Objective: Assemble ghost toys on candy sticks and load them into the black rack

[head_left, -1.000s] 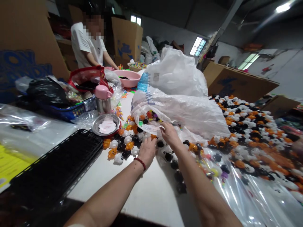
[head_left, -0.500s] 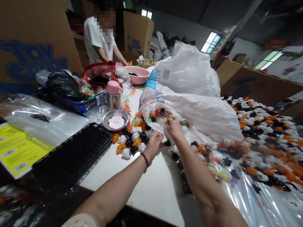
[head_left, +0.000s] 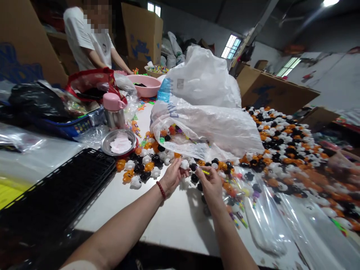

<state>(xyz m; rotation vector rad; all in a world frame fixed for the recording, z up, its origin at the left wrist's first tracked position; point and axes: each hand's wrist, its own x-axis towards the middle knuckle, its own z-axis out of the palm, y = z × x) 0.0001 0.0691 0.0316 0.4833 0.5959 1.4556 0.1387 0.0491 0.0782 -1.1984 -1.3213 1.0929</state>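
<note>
My left hand [head_left: 172, 177], a red bead bracelet at its wrist, is curled with its fingertips around a small white toy head [head_left: 185, 164]. Just to the right, my right hand [head_left: 210, 183] pinches a thin yellow-green stick [head_left: 205, 172]; a black toy head [head_left: 193, 167] is close to its fingertips, and whether the two are joined cannot be made out. Beyond both hands, a large white woven plastic bag [head_left: 205, 127] lies on its side, its mouth showing colourful pieces. Orange, white and black toy heads [head_left: 144, 167] lie loose left of my left hand.
Left are a black plastic crate [head_left: 56, 187], a steel bowl [head_left: 104, 144] of paper slips and a pink-lidded flask [head_left: 114, 118]. Toy heads [head_left: 281, 135] heap up on the right, beside clear plastic bags [head_left: 267, 228]. A co-worker [head_left: 92, 48] stands behind a pink basin [head_left: 146, 90].
My right hand has drawn back from the bag's mouth toward me, bringing the yellow-green stick. My left hand has left the bag's edge for the white toy head. The view has swung right.
</note>
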